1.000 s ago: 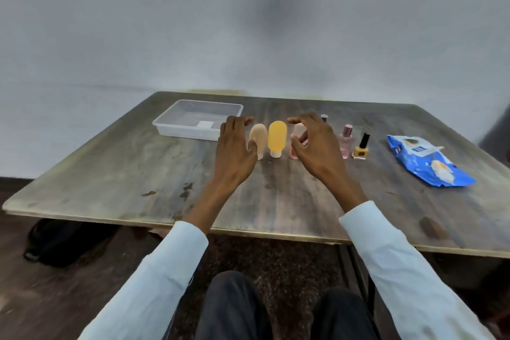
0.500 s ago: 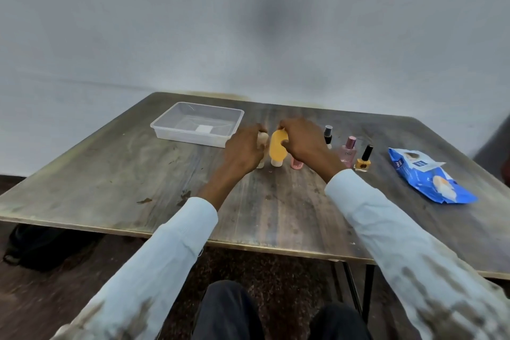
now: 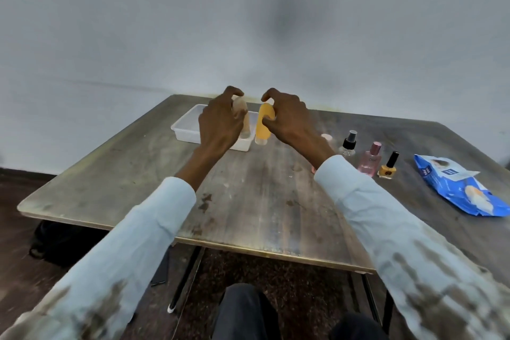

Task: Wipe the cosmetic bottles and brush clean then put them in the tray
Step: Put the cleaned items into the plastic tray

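Two hands lifted over a worn, streaked wooden table (image 3: pixel 248 201). Left hand (image 3: pixel 220 124) fingers curl round an upright beige tube (image 3: pixel 244 119); right hand (image 3: pixel 289 119) pinches an upright orange tube (image 3: pixel 263 125), both at twelve o'clock beside a clear plastic tray (image 3: pixel 185 130). Grey wall behind.

1. The left hand (image 3: pixel 220 121) is covering most of the beige tube (image 3: pixel 242 116) it is gripping, leaving only the tube's right edge showing.
2. The right hand (image 3: pixel 289 119) is hiding the right side of the yellow tube (image 3: pixel 263 124) it is pinching.
3. The right sleeve (image 3: pixel 342 174) is masking most of a pink item (image 3: pixel 327 137) behind the wrist; its kind is remaining unclear.
4. The left hand is blocking part of the clear tray (image 3: pixel 185 130).
5. The blue wipes pack (image 3: pixel 463 190) is running off the frame's right edge.
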